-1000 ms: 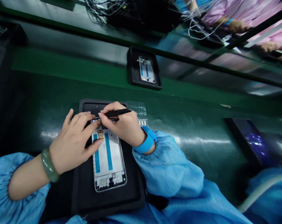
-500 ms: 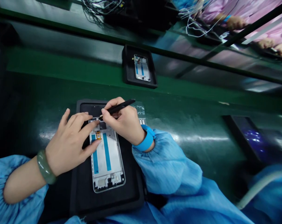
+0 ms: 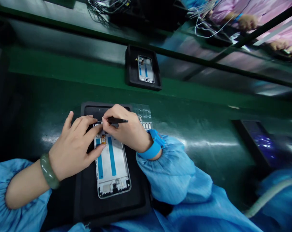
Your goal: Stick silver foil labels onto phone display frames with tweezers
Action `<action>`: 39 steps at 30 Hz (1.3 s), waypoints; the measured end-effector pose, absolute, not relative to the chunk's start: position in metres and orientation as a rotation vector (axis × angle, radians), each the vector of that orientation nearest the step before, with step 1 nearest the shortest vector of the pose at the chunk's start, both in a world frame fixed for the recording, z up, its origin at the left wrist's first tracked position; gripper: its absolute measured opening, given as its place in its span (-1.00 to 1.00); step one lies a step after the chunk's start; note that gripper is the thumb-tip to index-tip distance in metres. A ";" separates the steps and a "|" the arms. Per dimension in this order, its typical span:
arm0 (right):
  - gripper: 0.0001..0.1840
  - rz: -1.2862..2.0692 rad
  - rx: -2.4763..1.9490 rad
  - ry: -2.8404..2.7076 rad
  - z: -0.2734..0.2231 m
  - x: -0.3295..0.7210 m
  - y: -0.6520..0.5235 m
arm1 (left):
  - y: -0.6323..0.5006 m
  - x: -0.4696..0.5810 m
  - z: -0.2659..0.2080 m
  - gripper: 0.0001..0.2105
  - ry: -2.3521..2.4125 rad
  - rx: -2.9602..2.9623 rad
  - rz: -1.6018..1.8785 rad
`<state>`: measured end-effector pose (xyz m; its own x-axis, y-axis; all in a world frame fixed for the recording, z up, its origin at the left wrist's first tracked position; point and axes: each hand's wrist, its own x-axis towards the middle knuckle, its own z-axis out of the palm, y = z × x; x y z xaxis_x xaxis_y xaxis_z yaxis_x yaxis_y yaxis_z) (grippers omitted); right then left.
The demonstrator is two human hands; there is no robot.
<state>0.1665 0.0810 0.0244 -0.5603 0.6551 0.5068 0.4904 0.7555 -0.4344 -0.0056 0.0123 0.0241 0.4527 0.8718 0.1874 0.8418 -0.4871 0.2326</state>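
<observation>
silver rectangular phone frame (image 3: 106, 162) | slim black tool (image 3: 117, 120) | matte black tray (image 3: 138, 194)

The fingers (image 3: 109, 128) of the right hand (image 3: 126, 129) hide the tip of the slim black pen-like tool (image 3: 117, 120) and the top right corner of the silver-and-white phone frame (image 3: 117, 158); the left hand (image 3: 74, 146) covers part of that frame's upper left edge. The right hand partly conceals a clear plastic sheet (image 3: 144, 111) whose pale pieces (image 3: 147, 125) are too small to identify. The top edge cuts off pink cloth sleeves (image 3: 229, 9), and the co-workers' hands (image 3: 248, 22) are blurred. A dark, purple-glinting object (image 3: 264, 145) is too smeared to name. The blue left sleeve (image 3: 25, 211) runs past the left edge.
</observation>
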 end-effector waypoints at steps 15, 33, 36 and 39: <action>-0.96 0.610 -0.942 -2.108 0.024 0.171 0.088 | 0.012 -0.005 0.024 -0.61 1.530 2.575 0.423; -0.94 0.707 -0.973 -2.057 0.027 0.172 0.092 | 0.012 -0.004 0.024 -0.60 1.546 2.579 0.410; -0.93 0.768 -0.975 -2.039 0.026 0.173 0.093 | 0.012 -0.004 0.024 -0.61 1.540 2.574 0.412; -0.94 0.684 -0.926 -2.087 0.026 0.172 0.092 | 0.012 -0.003 0.024 -0.61 1.541 2.573 0.417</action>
<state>0.1717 0.0922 0.0258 -0.4656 0.7843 0.4100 0.3898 0.5977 -0.7006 -0.0033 0.0117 0.0239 0.4458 0.8777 0.1756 0.8465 -0.4772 0.2359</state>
